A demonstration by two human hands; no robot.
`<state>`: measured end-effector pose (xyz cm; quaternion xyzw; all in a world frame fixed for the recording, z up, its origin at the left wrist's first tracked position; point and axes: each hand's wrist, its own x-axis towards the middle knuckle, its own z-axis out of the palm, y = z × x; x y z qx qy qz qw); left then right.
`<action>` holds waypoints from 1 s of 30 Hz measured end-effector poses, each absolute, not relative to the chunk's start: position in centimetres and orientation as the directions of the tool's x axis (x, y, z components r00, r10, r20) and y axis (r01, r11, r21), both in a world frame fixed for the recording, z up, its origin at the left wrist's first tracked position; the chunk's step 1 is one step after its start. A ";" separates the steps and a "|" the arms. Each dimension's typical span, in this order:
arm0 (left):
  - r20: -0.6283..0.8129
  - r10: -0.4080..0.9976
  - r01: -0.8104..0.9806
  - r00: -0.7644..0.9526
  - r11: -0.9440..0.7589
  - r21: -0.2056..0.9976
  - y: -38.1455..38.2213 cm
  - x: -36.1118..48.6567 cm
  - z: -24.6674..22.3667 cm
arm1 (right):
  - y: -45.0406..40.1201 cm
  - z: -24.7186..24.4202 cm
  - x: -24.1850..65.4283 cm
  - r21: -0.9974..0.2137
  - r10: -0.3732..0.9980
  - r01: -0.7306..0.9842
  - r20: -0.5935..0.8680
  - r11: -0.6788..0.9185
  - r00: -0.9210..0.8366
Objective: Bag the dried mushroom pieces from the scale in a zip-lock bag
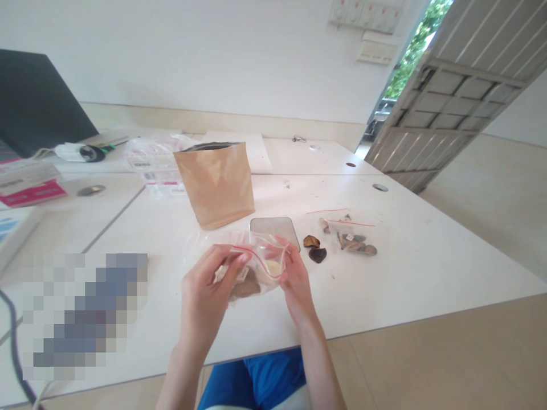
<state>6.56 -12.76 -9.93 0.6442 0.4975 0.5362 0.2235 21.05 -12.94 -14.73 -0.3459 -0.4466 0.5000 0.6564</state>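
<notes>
Between my two hands is a clear zip bag (pixel 252 286) with a red seal line and brownish pieces inside; its mouth gapes toward the right. My left hand (pixel 209 283) pinches the bag's top edge between thumb and fingers. On the other side, my right hand (pixel 296 279) grips the rim near the mouth, with some fingers seen behind the plastic. Just beyond the bag lies a flat, grey-topped square device (pixel 276 229), partly covered by it. Two dark dried pieces, a brown one (pixel 311 242) and a blackish one (pixel 317 255), rest right of the device.
A brown paper pouch (pixel 217 185) stands open-topped behind the bag. Filled zip bags (pixel 356 242) lie at the right. Plastic-wrapped boxes (pixel 156 162), a dark monitor (pixel 40 102) and a pink-white box (pixel 32 188) are at the left. The table's front edge (pixel 384 324) runs near me.
</notes>
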 end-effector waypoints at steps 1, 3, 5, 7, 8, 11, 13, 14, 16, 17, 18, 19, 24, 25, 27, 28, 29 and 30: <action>0.465 0.882 0.406 -0.078 -0.398 0.823 -12.8 6.6 -10.0 | -13.1 -14.7 21.0 -0.905 0.969 -0.345 0.238 0.248 0.072; 0.457 0.880 0.412 -0.126 -0.373 0.831 -13.1 6.8 -10.2 | -13.2 -14.6 20.9 -0.911 0.970 -0.333 0.234 0.243 0.066; 0.449 0.871 0.393 -0.198 -0.349 0.851 -13.3 6.8 -10.5 | -13.1 -14.6 21.0 -0.910 0.966 -0.325 0.240 0.259 0.098; 0.434 0.853 0.344 -0.291 -0.330 0.879 -13.3 6.8 -10.6 | -12.8 -14.8 21.3 -0.900 0.957 -0.336 0.227 0.278 0.182; 0.428 0.833 0.316 -0.350 -0.325 0.891 -13.3 6.6 -10.6 | -12.7 -15.0 21.6 -0.895 0.950 -0.347 0.207 0.280 0.234; 0.408 0.750 0.243 -0.521 -0.328 0.913 -13.0 5.8 -10.4 | -12.5 -15.3 22.6 -0.895 0.923 -0.348 0.151 0.280 0.354; 0.383 0.760 0.203 -0.525 -0.326 0.923 -12.7 5.3 -10.3 | -12.5 -15.3 23.0 -0.908 0.928 -0.314 0.167 0.276 0.334; 0.364 0.790 0.182 -0.493 -0.315 0.931 -12.6 5.1 -10.3 | -12.5 -15.2 23.0 -0.914 0.936 -0.297 0.187 0.277 0.300; 0.326 0.843 0.155 -0.428 -0.287 0.945 -12.6 5.1 -10.5 | -12.7 -15.1 22.6 -0.919 0.947 -0.273 0.224 0.284 0.229; 0.308 0.860 0.146 -0.407 -0.272 0.951 -12.6 5.1 -10.6 | -12.7 -15.0 22.3 -0.920 0.949 -0.267 0.235 0.287 0.211; 0.292 0.873 0.136 -0.390 -0.259 0.956 -12.6 5.3 -10.8 | -12.7 -14.9 22.0 -0.920 0.949 -0.267 0.237 0.288 0.209; 0.278 0.885 0.121 -0.374 -0.250 0.961 -12.6 5.4 -11.0 | -12.7 -14.9 21.7 -0.920 0.950 -0.274 0.227 0.281 0.213; 0.175 0.941 0.012 -0.289 -0.180 0.984 -12.5 5.3 -12.5 | -12.9 -14.9 21.8 -0.941 0.958 -0.267 0.139 0.206 0.250; 0.159 0.948 -0.018 -0.277 -0.170 0.985 -12.4 5.2 -12.9 | -13.0 -14.9 21.9 -0.945 0.953 -0.249 0.142 0.211 0.267; 0.138 0.959 -0.083 -0.247 -0.163 0.983 -12.4 5.0 -13.5 | -13.0 -14.9 22.1 -0.945 0.936 -0.225 0.160 0.237 0.313; 0.128 0.966 -0.113 -0.226 -0.156 0.981 -12.4 4.9 -13.7 | -13.0 -14.8 22.1 -0.944 0.926 -0.217 0.166 0.249 0.339; 0.114 0.972 -0.132 -0.204 -0.143 0.981 -12.4 4.9 -13.9 | -13.0 -14.8 22.1 -0.944 0.916 -0.206 0.171 0.257 0.362; 0.099 0.978 -0.132 -0.186 -0.124 0.983 -12.5 4.8 -14.0 | -13.0 -14.8 22.1 -0.946 0.907 -0.189 0.176 0.263 0.381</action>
